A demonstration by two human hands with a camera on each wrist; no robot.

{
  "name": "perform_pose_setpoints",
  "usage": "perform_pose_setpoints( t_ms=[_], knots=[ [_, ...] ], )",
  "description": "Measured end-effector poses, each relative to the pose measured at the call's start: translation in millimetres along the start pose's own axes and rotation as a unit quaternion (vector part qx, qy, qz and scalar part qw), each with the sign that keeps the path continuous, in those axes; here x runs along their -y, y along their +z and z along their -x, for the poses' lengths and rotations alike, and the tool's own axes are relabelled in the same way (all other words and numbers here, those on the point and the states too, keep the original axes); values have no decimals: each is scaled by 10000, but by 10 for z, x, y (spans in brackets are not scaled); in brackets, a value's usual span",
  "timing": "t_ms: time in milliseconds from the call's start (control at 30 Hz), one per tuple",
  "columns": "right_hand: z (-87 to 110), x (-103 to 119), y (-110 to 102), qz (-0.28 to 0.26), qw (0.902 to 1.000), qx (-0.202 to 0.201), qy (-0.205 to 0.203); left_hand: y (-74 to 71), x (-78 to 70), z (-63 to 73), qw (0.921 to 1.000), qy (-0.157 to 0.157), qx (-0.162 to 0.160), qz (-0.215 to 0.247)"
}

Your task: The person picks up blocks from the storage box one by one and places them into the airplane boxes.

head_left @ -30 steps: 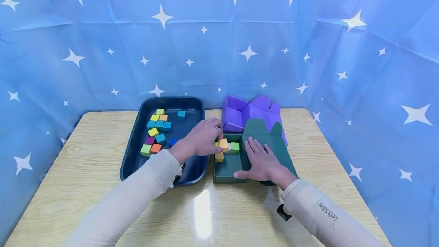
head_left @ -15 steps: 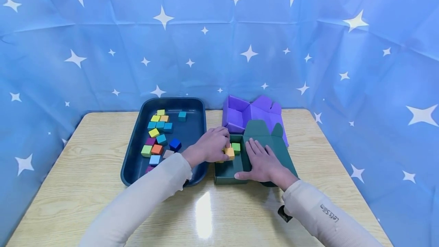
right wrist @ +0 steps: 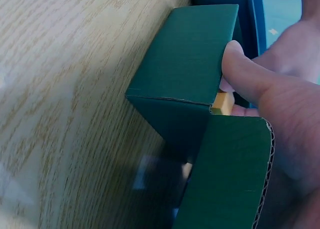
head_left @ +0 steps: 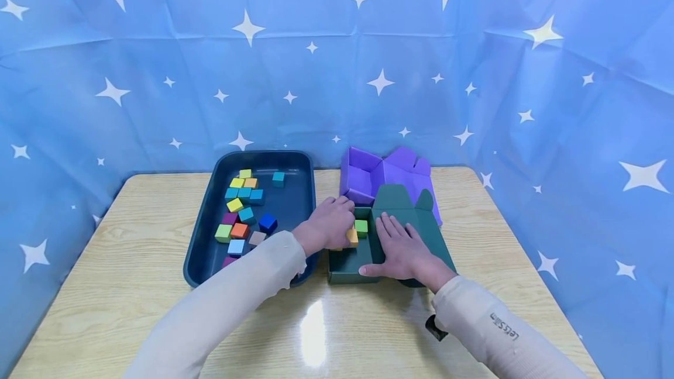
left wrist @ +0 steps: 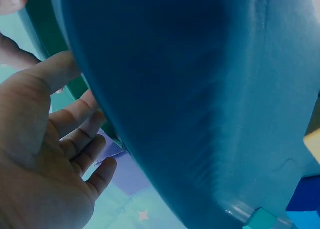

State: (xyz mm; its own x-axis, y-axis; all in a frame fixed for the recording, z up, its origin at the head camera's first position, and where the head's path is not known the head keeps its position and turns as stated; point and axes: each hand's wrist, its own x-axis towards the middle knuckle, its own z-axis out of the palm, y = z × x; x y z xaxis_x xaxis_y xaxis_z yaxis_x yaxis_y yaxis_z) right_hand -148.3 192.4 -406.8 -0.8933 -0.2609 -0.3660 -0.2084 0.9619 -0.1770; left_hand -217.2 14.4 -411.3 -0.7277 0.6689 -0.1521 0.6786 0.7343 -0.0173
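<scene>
In the head view my left hand (head_left: pixel 332 222) reaches into the green cardboard box (head_left: pixel 347 278), its fingers and thumb at a light-orange cube (head_left: pixel 353 237). In the left wrist view the tray rim hides those fingertips. A light-green cube (head_left: pixel 361 227) sits just beyond, at the back of the box. Another orange cube shows partly below the left hand. My right hand (head_left: pixel 402 250) rests with spread, straight fingers on the opened green lid (head_left: pixel 432 233). Its thumb lies along the top of the box's near wall, as the right wrist view also shows.
A dark blue tray (head_left: pixel 197 250) on the left holds several coloured cubes, among them a blue one (head_left: pixel 268 223) and an orange-red one (head_left: pixel 239 231). Behind the green box stands an opened purple box (head_left: pixel 363 183). A star-patterned blue cloth (head_left: pixel 337 75) hangs behind the table (head_left: pixel 263 338).
My left hand has carried the light-orange cube slightly right and down into the green box, uncovering more cubes in the tray. The right hand has stayed in place.
</scene>
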Motion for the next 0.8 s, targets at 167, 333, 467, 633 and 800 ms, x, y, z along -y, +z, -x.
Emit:
perform_pose_setpoints(
  t_ms=[167, 333, 467, 633, 800],
  knots=[
    [0, 9, -4, 54, 10000, 17, 31, 13, -19, -42, 9987, 32, 122, -498],
    [-3, 23, -16, 42, 10000, 38, 59, 21, -42, -66, 9959, 81, 160, -887],
    [-3, 33, -23, 39, 10000, 46, 66, 33, -56, -74, 9936, 108, 213, -1100],
    [-8, 33, -30, 59, 9999, 76, 72, 42, -58, -66, 9922, 102, 271, -1214],
    [-3, 29, -32, 55, 9999, 102, 72, -30, 22, -27, 9978, 54, 232, -627]
  ],
)
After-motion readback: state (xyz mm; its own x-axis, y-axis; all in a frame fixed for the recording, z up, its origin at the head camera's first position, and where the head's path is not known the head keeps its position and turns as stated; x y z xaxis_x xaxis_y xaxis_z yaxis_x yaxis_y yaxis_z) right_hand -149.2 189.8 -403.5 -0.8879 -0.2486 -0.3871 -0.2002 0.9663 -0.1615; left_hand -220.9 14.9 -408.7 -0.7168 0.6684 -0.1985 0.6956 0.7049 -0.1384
